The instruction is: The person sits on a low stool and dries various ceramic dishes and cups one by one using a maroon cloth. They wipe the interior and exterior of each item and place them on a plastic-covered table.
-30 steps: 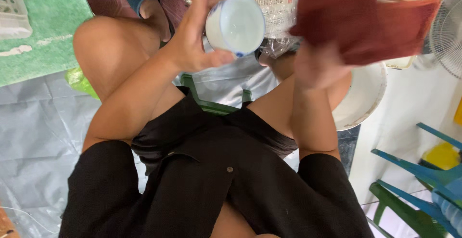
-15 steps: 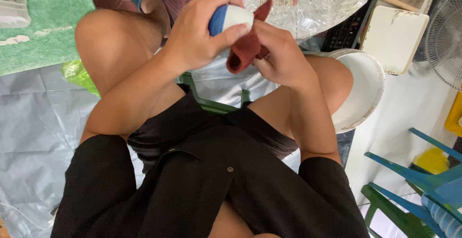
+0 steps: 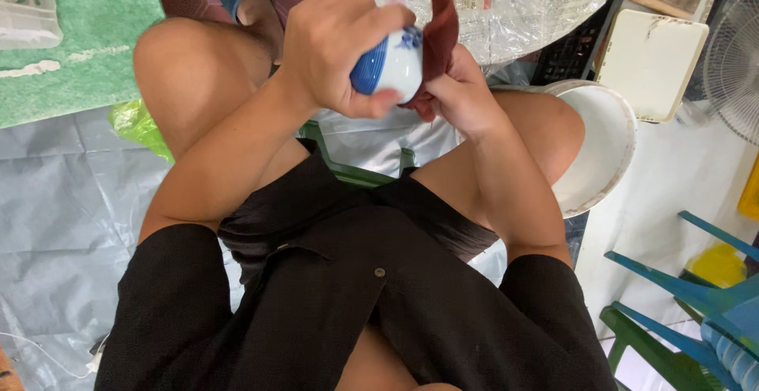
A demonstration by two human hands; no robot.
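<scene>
While the white plastic bucket (image 3: 609,150) beside the right knee is taken as the landmark, everything in hand is found up and to the left of it, above the gap between the two bare knees. Farthest from the bucket, the left hand (image 3: 336,47) is seen wrapped over a small blue-and-white ceramic cup (image 3: 389,65); its fingers (image 3: 371,15) are curled closed across the top of the cup and the thumb is pressed under its lower edge, so the cup is gripped firmly. The cup is lying on its side, its long axis running roughly level from the left palm toward the bucket side, with the white end turned toward the other hand. Its mouth cannot be made out, being covered.

Just on the bucket side of the cup, a dark red cloth (image 3: 439,31) is pressed against that white end, a fold of it standing up above the cup. Nearer still to the bucket, the right hand (image 3: 458,94) is bunched closed on the cloth, its fingertips hidden in the fabric and touching the cup only through it. The cup thus lies directly left of the right fingers, held between both hands. Above the bucket, a table edge covered in clear plastic sheeting (image 3: 522,3) is seen.
</scene>
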